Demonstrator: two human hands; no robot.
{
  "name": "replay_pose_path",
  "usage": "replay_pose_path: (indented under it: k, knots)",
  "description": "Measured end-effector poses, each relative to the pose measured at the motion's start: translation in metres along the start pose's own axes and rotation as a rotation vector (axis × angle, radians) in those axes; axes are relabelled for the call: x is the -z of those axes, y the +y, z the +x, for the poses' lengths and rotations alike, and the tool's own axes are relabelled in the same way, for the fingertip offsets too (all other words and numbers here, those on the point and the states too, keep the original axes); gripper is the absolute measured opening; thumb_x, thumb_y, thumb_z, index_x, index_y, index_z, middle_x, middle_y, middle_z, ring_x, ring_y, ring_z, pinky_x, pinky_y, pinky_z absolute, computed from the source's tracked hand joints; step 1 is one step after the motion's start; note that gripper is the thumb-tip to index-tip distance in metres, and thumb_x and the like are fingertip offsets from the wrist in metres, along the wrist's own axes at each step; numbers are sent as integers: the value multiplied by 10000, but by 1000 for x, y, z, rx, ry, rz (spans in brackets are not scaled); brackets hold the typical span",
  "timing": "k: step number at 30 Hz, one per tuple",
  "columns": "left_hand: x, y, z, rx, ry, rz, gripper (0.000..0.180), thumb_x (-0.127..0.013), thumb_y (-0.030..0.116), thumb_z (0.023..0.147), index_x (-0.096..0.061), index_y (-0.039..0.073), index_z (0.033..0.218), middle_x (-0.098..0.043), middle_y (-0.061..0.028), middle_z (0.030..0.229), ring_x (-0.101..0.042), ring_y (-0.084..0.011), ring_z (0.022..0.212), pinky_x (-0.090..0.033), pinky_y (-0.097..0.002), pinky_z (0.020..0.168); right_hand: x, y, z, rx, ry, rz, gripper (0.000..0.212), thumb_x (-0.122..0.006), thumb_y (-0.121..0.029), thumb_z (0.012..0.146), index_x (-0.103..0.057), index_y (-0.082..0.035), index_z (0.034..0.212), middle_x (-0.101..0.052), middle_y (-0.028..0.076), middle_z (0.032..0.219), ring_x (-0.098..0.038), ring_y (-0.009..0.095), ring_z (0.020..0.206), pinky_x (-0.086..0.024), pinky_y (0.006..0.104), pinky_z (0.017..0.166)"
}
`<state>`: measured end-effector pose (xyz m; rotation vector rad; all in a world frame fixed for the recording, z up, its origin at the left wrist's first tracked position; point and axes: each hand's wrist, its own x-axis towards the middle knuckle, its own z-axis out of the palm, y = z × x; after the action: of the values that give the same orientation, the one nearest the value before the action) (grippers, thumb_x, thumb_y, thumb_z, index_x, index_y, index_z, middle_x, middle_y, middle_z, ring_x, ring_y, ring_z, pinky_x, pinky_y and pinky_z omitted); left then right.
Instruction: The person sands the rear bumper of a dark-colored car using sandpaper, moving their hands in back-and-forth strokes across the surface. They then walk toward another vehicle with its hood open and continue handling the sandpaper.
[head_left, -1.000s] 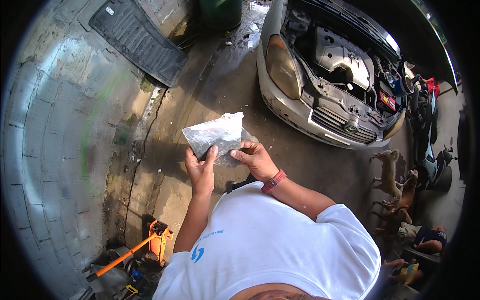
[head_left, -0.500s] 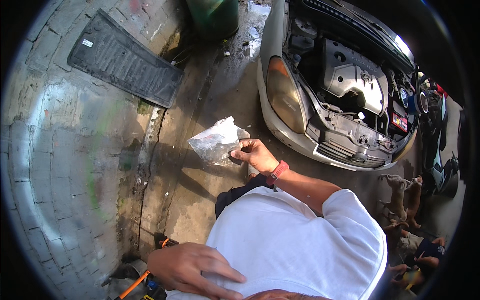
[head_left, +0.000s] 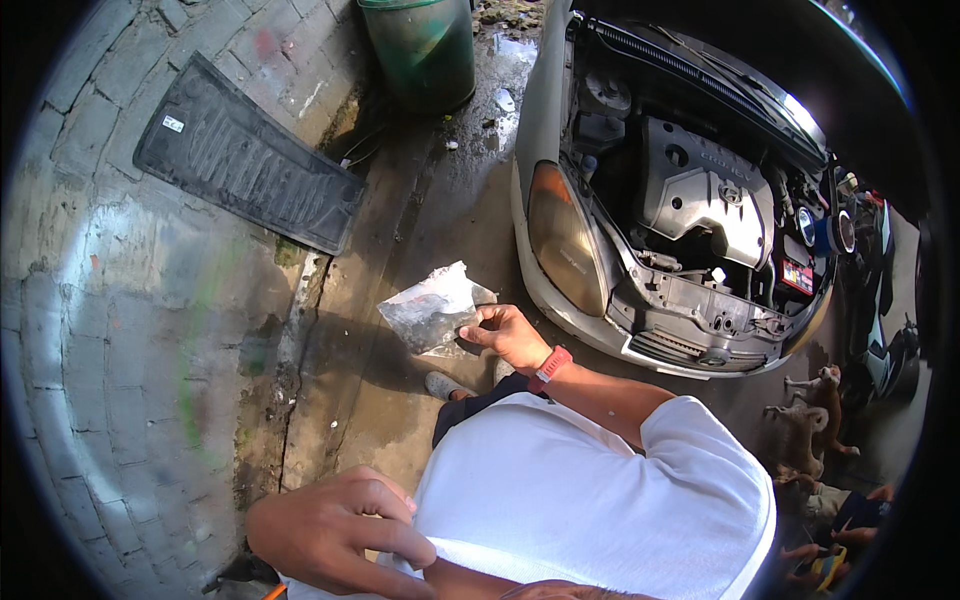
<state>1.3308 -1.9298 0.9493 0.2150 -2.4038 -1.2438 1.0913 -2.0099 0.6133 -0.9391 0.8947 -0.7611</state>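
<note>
My right hand (head_left: 508, 335), with a red watch on its wrist, pinches the right edge of a crumpled, see-through plastic bag (head_left: 432, 310). The bag looks whitish at the top and dark grey below, and hangs over the ground in front of me. What it contains, if anything, I cannot make out. At the lower left, my left hand (head_left: 335, 535) is bent against my white shirt (head_left: 600, 490). Its fingers are curled at a fold of the cloth and appear to grip it.
A pale car (head_left: 690, 345) stands ahead to the right, hood raised over its engine cover (head_left: 705, 185). Against the block wall (head_left: 130, 370) leans a black ribbed panel (head_left: 250, 150). Beyond is a green bin (head_left: 420, 60). Dogs (head_left: 805, 425) and people (head_left: 850, 525) are at the right.
My left hand has moved left and its stretched fingers have curled at the shirt. My right hand still holds the bag. The view has shifted a little; one dog has turned its head.
</note>
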Motion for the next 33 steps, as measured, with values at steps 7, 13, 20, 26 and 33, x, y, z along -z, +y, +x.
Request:
replay_pose_path:
  k: [7,13,20,26,33]
  knots:
    - [-29,-14,-19,239,491,10,205,-847,126,768,-691,116,900,-790,-76,1029,-771,-267,852,-587,-360,706,11,-3,-1,-40,47,42,212,-843,-95,997,-684,-99,857,-647,-80,838,-541,32,747,-452,258,678]
    - [-75,-103,-53,-300,969,-925,276,-818,148,1015,-632,-29,913,-729,-235,726,-759,-382,603,-631,-451,557,24,12,7,-87,118,62,63,-804,-28,1005,-767,-67,972,-764,-25,952,-645,54,855,-522,266,802]
    - [-131,-113,-60,-472,1517,-1380,247,-719,149,1075,-618,-16,922,-660,-154,642,-731,-349,582,-645,-537,602,46,45,18,-307,224,-111,225,-841,-141,995,-794,0,1163,-803,22,1071,-698,72,934,-538,253,848]
    - [-136,-131,-113,-454,1113,-1430,132,-497,161,1149,-548,41,1123,-649,-169,705,-730,-350,692,-664,-570,721,26,63,29,-331,168,-109,207,-845,-148,991,-792,-8,1134,-811,53,1066,-734,103,920,-561,252,824]
    - [-139,-137,-124,-469,1120,-1466,135,-504,156,1146,-558,37,1109,-651,-172,710,-729,-353,694,-662,-567,721,-5,70,33,-337,118,17,226,-851,-107,981,-784,25,1152,-821,98,1106,-766,142,975,-610,295,885]
